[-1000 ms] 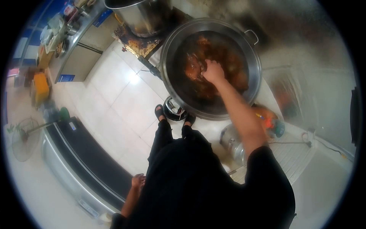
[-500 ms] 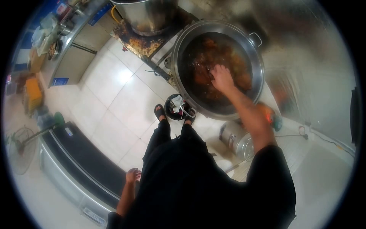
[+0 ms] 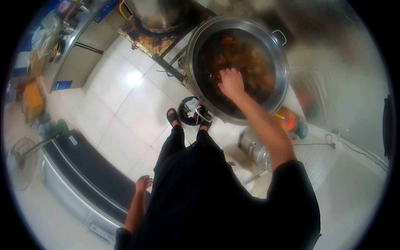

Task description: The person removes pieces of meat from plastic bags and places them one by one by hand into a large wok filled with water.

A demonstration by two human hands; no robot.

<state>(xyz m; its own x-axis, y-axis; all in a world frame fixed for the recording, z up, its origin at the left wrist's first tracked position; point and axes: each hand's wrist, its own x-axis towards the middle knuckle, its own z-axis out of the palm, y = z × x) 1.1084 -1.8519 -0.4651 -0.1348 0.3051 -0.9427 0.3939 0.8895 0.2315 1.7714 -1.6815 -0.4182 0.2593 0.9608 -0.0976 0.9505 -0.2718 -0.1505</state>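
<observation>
A large round metal pot (image 3: 282,79) holds dark brown liquid with reddish-brown pieces of food (image 3: 246,58) in it. Over the left part of the liquid is my right hand (image 3: 231,83), its fingers bent down at the surface; what its fingertips touch or hold is hidden. My left hand (image 3: 144,183) hangs low beside my left leg, near the black-topped chest unit, with its fingers loosely curled and apart and nothing visible in it.
A tall steel pot (image 3: 158,14) stands on a stained burner stand (image 3: 146,39). A black bin (image 3: 191,111) with litter sits by my feet. Transparent containers (image 3: 254,146) lie right of my legs. The black-topped chest unit (image 3: 96,166) runs along the left.
My right hand has moved left within the pot, and the reddish piece seen at it a second ago no longer shows. The view has shifted slightly, and my left hand still hangs low.
</observation>
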